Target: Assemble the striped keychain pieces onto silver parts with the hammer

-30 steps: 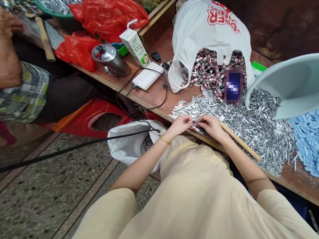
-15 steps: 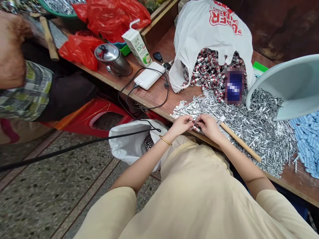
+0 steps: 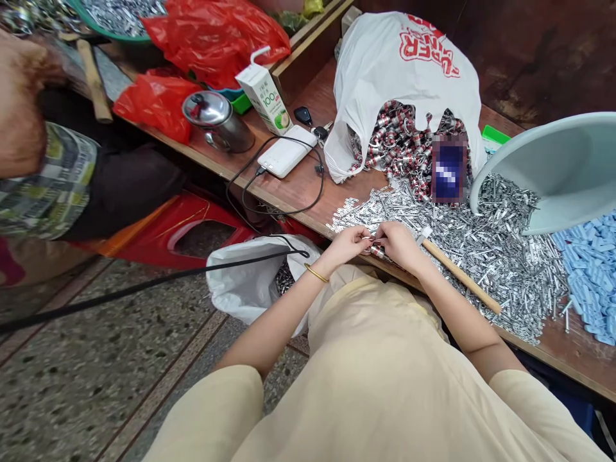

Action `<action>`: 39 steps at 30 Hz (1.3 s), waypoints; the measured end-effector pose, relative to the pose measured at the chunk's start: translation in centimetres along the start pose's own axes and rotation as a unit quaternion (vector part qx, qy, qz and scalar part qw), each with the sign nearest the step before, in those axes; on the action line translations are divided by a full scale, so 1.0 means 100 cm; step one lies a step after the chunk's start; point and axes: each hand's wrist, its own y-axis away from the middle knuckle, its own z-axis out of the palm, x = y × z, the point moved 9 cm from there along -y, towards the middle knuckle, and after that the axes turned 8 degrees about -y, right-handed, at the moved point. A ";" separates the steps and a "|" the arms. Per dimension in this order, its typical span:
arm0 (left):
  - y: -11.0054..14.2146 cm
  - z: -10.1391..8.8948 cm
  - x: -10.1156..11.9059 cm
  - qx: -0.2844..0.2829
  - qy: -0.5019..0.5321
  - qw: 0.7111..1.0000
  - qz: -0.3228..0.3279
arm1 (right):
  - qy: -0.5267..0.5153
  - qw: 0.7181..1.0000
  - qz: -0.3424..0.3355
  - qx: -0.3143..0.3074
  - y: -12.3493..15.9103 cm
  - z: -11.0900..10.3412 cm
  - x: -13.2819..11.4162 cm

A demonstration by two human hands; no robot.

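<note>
both hands meet over the near edge of the table (image 3: 347, 190). the left hand (image 3: 350, 245) and right hand (image 3: 397, 246) have thumbs and fingertips pinched on a small red-and-silver part (image 3: 378, 251), which shows just below the fingers; which fingers bear its weight cannot be told.

the main risk, as i judge it, is a slip: the part is tiny, the fingertips cover its joint, and the edge is right below, so a weak pinch could drop it to the floor, into the lap or into the open sack (image 3: 231, 277) under the left forearm.

the hammer (image 3: 461, 276) lies slantwise on the strips (image 3: 510, 269), its handle end close to the near edge and the right forearm; a swing of that elbow could nudge it over, taking strips along, as the heap reaches that edge.

a black strap (image 3: 158, 283) ends over the sack by the left wrist, and could snag the bracelet (image 3: 316, 273). the cable (image 3: 321, 192) hangs past the same edge, so a tug there might drag the power bank (image 3: 287, 152) off.

farther back, the bag (image 3: 409, 70) gapes towards the near edge, and a bump could spill more red parts among the strips.
</note>
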 end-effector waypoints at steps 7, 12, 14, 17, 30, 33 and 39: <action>-0.003 0.000 0.000 -0.033 -0.028 0.999 -0.003 | -0.026 1.000 0.000 -0.002 -0.007 0.001 -0.002; 0.000 -0.008 0.009 0.017 -0.158 0.987 0.030 | -0.005 0.997 -0.047 0.067 0.025 -0.031 -0.006; 0.003 -0.011 0.014 0.046 -0.220 0.974 0.039 | 0.068 0.988 -0.034 0.136 0.058 -0.060 0.009; 0.006 -0.012 0.021 0.065 -0.289 0.954 0.041 | 0.207 0.968 0.059 0.131 0.105 -0.081 0.056; 0.006 -0.010 0.026 0.052 -0.306 0.950 0.016 | 0.110 0.994 0.013 -0.024 0.120 -0.067 0.017; 0.006 -0.010 0.025 0.051 -0.285 0.957 0.016 | 0.164 0.984 -0.001 -0.075 0.111 -0.051 0.000; 0.006 -0.010 0.025 0.048 -0.267 0.962 0.025 | 0.261 0.959 0.008 -0.109 0.104 -0.038 0.001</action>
